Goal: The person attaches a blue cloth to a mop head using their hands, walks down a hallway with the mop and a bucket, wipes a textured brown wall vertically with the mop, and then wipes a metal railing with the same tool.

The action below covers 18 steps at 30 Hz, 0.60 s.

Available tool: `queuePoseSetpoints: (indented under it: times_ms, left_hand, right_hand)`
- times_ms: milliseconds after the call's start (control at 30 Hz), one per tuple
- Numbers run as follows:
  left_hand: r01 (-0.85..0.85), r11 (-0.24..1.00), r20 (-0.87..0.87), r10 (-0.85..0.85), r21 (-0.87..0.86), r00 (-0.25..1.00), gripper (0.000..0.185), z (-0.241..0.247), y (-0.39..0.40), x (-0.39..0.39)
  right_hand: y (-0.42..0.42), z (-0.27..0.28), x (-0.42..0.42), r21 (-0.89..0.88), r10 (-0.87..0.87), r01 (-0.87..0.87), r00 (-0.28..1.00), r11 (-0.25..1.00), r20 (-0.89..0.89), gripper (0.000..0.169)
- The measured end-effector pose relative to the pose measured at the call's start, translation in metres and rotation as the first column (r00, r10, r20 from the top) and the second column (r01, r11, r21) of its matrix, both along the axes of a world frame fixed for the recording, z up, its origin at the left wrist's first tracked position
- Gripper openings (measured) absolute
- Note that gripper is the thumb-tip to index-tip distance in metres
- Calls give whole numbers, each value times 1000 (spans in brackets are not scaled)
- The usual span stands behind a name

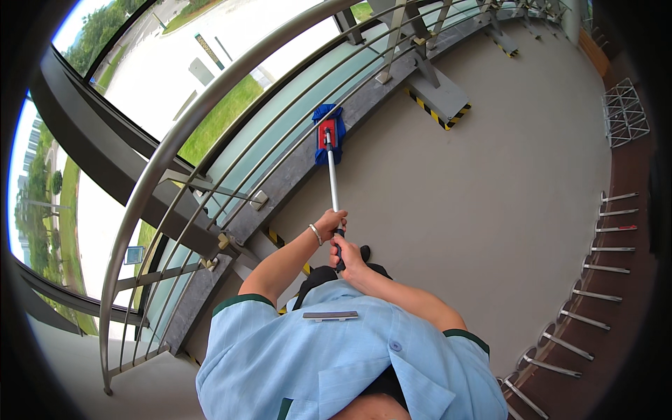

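A flat mop with a silver metal handle (333, 184) extends forward from my body. Around the upper part of its dark grip is my left hand (331, 223), a bangle on that wrist. My right hand (349, 254) grips the same handle lower down, close to my waist. At the far end, the red mop plate (322, 139) carries a blue cloth pad (321, 157) with bunched ends. The pad rests on the grey stone ledge (359, 107) beneath the railing rods, which cross in front of part of it.
A curved steel handrail (170, 128) with thin rods runs along the left, before large windows. Grey steel footings (441, 97) edged in yellow-black tape jut onto the floor (472, 210). Several metal bars (606, 268) and a wire-frame rack (627, 115) line the right.
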<state>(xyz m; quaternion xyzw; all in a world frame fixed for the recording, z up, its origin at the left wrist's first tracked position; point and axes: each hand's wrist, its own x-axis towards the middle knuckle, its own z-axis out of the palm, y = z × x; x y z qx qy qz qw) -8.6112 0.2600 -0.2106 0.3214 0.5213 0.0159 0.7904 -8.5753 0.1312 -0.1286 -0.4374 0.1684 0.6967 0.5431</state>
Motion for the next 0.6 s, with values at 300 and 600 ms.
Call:
queuePoseSetpoints:
  times_ms: [300, 600]
  left_hand:
    - [179, 982, 6, -179, 54, 984, 15, 17, 42, 90]
    - [271, 963, 28, -271, 3, 962, 16, 3, 106, 171]
  right_hand:
    - [49, 4, 91, 31, -88, 88, 996, 996, 3, 20]
    - [105, -3, 163, 22, -145, 145, 989, 989, 31, 21]
